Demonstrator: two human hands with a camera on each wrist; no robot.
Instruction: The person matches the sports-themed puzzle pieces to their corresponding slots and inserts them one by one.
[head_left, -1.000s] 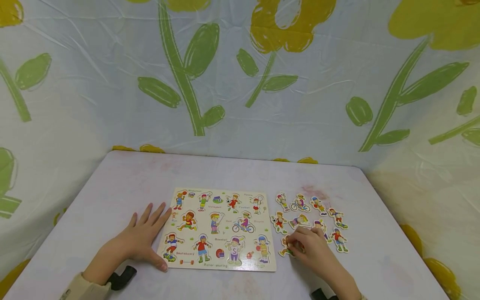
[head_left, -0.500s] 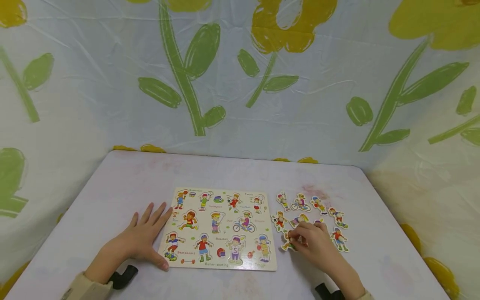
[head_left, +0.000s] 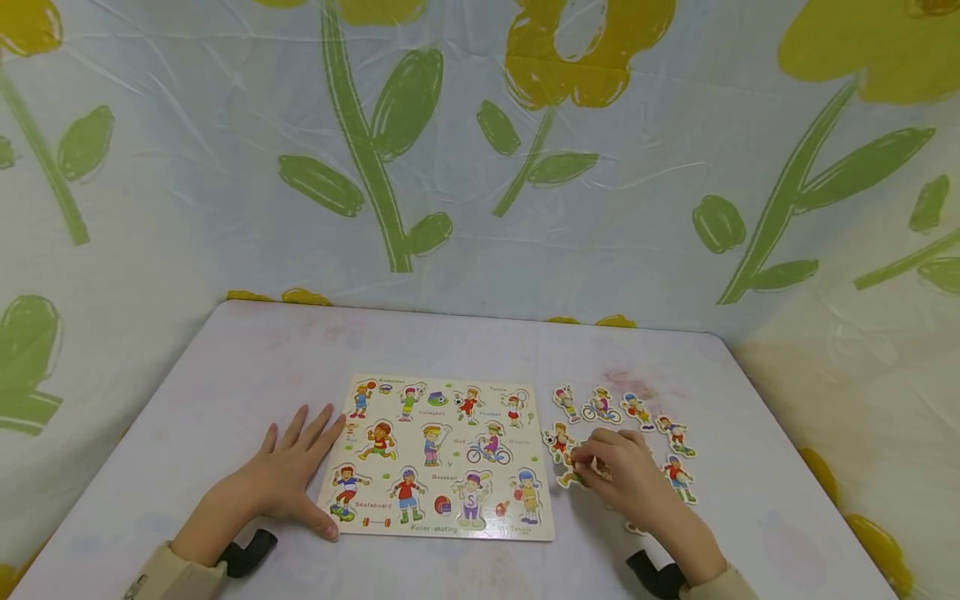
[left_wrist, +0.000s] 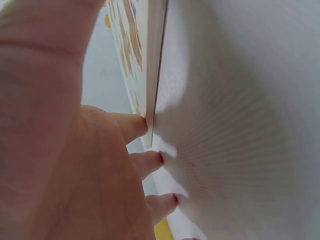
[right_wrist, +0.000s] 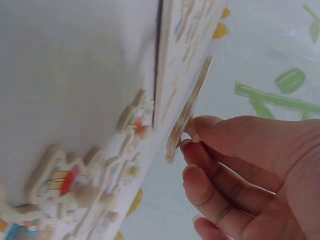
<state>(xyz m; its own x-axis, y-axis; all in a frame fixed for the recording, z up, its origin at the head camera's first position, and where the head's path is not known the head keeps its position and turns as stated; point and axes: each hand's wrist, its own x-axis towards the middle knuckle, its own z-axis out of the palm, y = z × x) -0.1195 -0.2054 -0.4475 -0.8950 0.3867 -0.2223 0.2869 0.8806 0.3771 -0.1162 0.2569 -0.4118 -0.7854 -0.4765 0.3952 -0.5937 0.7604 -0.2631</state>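
Note:
My right hand (head_left: 626, 475) pinches a thin wooden puzzle piece (right_wrist: 192, 105) by the small knob on its back or face, between thumb and fingertips. In the right wrist view that piece stands edge-on, clear of the table; a running figure's leg shows on the puzzle piece (head_left: 567, 479) in the head view. Right beside it lies the wooden puzzle board (head_left: 501, 482), printed with sports figures and words. My left hand (head_left: 288, 475) lies spread along the board's left side, fingers straight. One left fingertip (left_wrist: 140, 126) touches the board's edge.
Several loose knobbed pieces lie right of the board, among them a cyclist piece (head_left: 601, 407), a footballer piece (head_left: 558, 442) and a red-shirted piece (head_left: 678, 479). Another piece (head_left: 636, 527) peeks from under the right wrist. A flower-printed curtain (head_left: 637, 200) rises behind the table (head_left: 262, 350).
My right hand has moved slightly forward, carrying the pinched runner piece up from its place among the loose pieces. The left hand keeps its position at the board.

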